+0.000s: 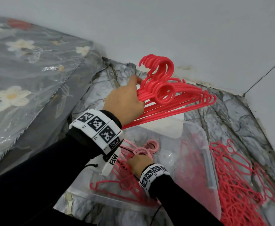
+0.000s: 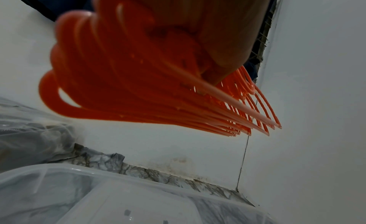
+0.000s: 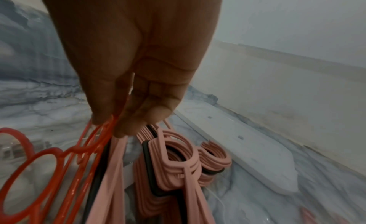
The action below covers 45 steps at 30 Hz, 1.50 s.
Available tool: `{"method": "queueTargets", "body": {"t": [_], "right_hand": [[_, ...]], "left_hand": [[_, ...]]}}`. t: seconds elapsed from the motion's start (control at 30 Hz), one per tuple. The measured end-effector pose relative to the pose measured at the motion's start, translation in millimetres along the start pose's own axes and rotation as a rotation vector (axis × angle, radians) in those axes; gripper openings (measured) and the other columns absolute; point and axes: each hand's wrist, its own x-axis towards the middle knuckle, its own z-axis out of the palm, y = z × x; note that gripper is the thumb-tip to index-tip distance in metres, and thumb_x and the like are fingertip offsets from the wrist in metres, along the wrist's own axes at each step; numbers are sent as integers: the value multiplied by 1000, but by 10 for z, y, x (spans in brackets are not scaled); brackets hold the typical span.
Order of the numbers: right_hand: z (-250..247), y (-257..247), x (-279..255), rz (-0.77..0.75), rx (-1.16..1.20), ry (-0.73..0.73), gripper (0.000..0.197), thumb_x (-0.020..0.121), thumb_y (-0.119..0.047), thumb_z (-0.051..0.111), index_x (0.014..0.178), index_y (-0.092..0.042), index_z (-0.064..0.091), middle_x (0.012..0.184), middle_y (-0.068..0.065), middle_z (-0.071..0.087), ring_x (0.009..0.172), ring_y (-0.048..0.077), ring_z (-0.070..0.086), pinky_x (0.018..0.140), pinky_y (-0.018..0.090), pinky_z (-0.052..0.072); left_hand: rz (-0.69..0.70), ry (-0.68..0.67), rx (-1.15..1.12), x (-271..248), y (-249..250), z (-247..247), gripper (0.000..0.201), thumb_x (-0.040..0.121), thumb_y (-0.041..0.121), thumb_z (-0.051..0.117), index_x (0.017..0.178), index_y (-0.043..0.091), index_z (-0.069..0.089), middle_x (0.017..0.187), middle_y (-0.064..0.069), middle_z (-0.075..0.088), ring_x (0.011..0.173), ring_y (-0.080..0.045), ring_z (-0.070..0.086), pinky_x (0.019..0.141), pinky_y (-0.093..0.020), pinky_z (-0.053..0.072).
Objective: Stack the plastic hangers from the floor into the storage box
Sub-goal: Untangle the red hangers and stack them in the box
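Note:
My left hand grips a thick bundle of red plastic hangers by their necks, raised above the clear storage box, hooks pointing up toward the wall. The left wrist view shows the same bundle fanning out below the palm. Lower down, inside the box, my right hand pinches a thin red hanger between thumb and fingers. Beside it lies a stack of pale pink hangers with a black one among them. More red hangers lie heaped on the floor right of the box.
A mattress under a sheer floral cover rises at the left. White walls meet in a corner just behind the box. A white lid lies along the box's far side. The floor is marble-patterned.

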Motion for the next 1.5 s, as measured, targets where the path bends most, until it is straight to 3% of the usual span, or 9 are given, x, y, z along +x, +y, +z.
{"method": "queueTargets", "body": {"t": [0.2, 0.3, 0.37, 0.47, 0.57, 0.67, 1.07, 1.3, 1.5], "right_hand": [[13, 136, 13, 16, 167, 72, 18, 79, -25, 65, 95, -18, 68, 101, 8, 67, 97, 30, 61, 72, 31, 43], [-54, 301, -26, 101, 332, 101, 16, 80, -25, 66, 93, -18, 71, 104, 5, 69, 97, 23, 62, 75, 25, 43], [-135, 403, -57, 170, 516, 123, 3, 83, -17, 66, 85, -15, 67, 100, 11, 70, 80, 21, 64, 68, 22, 47], [-315, 500, -117, 205, 718, 173, 25, 87, -2, 60, 71, -19, 51, 67, 9, 70, 48, 15, 59, 56, 31, 55], [-588, 541, -237, 187, 747, 267, 13, 88, 1, 58, 80, -9, 56, 66, 12, 66, 54, 22, 61, 67, 43, 57], [-838, 564, -390, 130, 694, 344, 7, 87, 1, 59, 93, 0, 64, 73, 14, 66, 57, 23, 62, 69, 39, 59], [-769, 148, -598, 113, 599, 306, 11, 85, -1, 57, 88, -9, 64, 82, 13, 70, 72, 21, 63, 76, 37, 54], [-1420, 339, -1001, -52, 525, 507, 10, 85, -6, 63, 90, -10, 70, 67, -4, 61, 57, -3, 52, 61, 13, 40], [-1729, 514, -1334, -108, 546, 674, 6, 84, -5, 68, 88, -8, 71, 71, -1, 65, 62, 10, 59, 63, 22, 50]], "left_hand": [[3, -10, 11, 6, 4, 29, 39, 80, 22, 55, 116, 26, 42, 65, 7, 57, 60, -19, 57, 59, -31, 42], [-5, -12, 17, 16, -13, 27, 41, 80, 22, 57, 118, 26, 42, 65, 7, 56, 61, -20, 57, 60, -31, 41], [-8, -7, 17, 20, -19, 23, 41, 80, 23, 57, 118, 27, 42, 66, 7, 57, 63, -22, 58, 61, -32, 42], [-20, -11, 5, 28, -11, 11, 40, 82, 28, 58, 118, 28, 41, 69, 7, 59, 66, -22, 60, 63, -32, 43], [-29, -17, -13, 30, 5, -9, 43, 81, 38, 62, 117, 29, 41, 68, 9, 58, 69, -22, 60, 66, -31, 43], [-28, -49, -11, 19, 12, -33, 52, 75, 46, 67, 116, 31, 40, 66, 10, 60, 69, -19, 61, 67, -31, 46], [-33, -37, -50, 15, 55, -86, 66, 66, 61, 71, 117, 30, 42, 80, 9, 65, 78, -17, 64, 75, -35, 51], [-28, -42, 23, 20, -52, -154, 83, 56, 68, 75, 121, 30, 41, 83, 11, 58, 85, -21, 64, 73, -31, 47], [-6, -45, 18, -14, -109, -244, 84, 55, 70, 75, 121, 27, 44, 84, 12, 55, 87, -21, 63, 70, -27, 38]]}}
